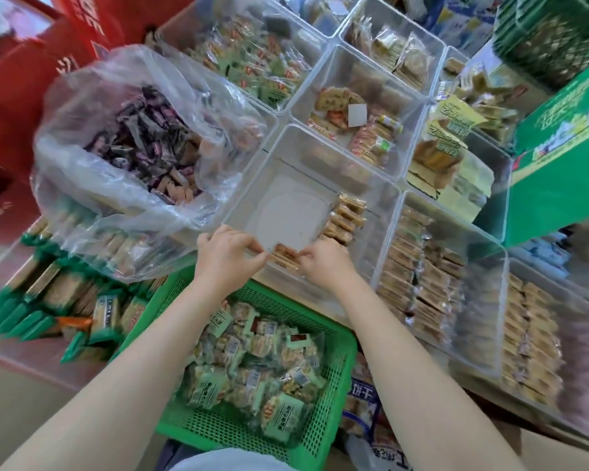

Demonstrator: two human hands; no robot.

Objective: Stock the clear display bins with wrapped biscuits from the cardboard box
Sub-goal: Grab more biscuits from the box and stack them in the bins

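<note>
Both hands, left (230, 254) and right (323, 263), pinch a small stack of wrapped biscuits (284, 254) at the near wall of a clear, square-sided plastic bin (286, 154). More crinkly packets (346, 217) stand in a row along its right wall. A green lattice basket (334, 385) at the worktop's near edge holds pale green packs. A filmy plastic bag (92, 86) holds dark-wrapped sweets.

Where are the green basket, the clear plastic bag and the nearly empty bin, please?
green basket (334, 379): head view, right mesh wall.
clear plastic bag (82, 96): head view, upper left side.
nearly empty bin (286, 212): head view, bare floor.
</note>
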